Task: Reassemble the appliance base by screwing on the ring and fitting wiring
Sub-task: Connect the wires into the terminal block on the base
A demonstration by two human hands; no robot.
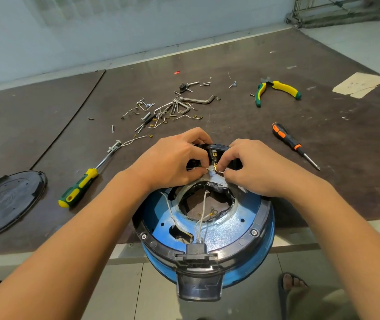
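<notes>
Dark workbench (pixel 45 125) holds the blue appliance base (pixel 230 232) at its near edge, black ring (pixel 237 247) on its rim. At the far rim the left hand (pixel 175 162) and right hand (pixel 256 169) both pinch a white wire end (pixel 217 171), fingers (pixel 198 155) hiding its connector. Loose screws (pixel 161 109), pliers (pixel 283 87), a green screwdriver (pixel 80 188), an orange screwdriver (pixel 290 142) and a black cover plate (pixel 8 202) lie around.

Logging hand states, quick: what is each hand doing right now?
Left hand: closed, pinching the wiring at the far rim of the blue base.
Right hand: closed, pinching the same wiring.
</notes>
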